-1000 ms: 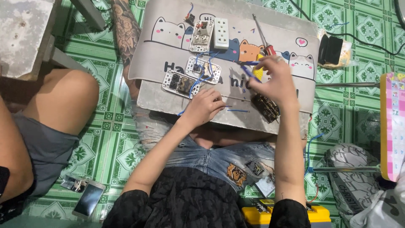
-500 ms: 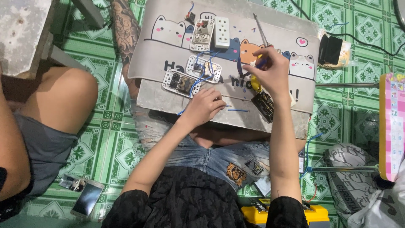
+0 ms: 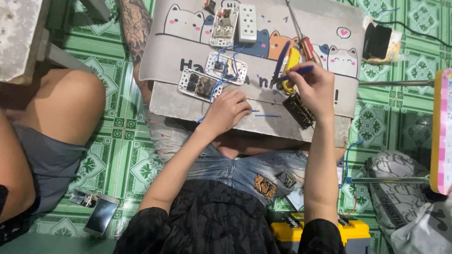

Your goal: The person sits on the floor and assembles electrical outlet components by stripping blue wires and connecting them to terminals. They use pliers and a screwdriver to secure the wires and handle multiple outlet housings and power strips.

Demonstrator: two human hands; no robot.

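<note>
I sit on the floor with a grey cat-print board [image 3: 179, 101] across my lap. My left hand [image 3: 228, 110] rests on its near edge, fingers closed on a thin blue wire [image 3: 266, 115]. My right hand [image 3: 314, 87] is raised over the board and grips pliers [image 3: 286, 66] with blue and yellow handles. A dark electrical module [image 3: 299, 110] lies just under that hand. Two switch plates [image 3: 197, 85] [image 3: 226, 67] joined by blue wires lie to the left of the pliers.
A white socket [image 3: 247, 22], another plate [image 3: 224, 26] and a red-handled screwdriver [image 3: 307, 47] lie at the board's far side. Another person's legs [image 3: 61, 113] are at left, a phone [image 3: 101, 214] is on the green tiles, and a yellow toolbox [image 3: 313, 230] is beside me.
My right hand has lifted off the dark module and moved up the board with the pliers. The left hand has stayed in place on the wire.
</note>
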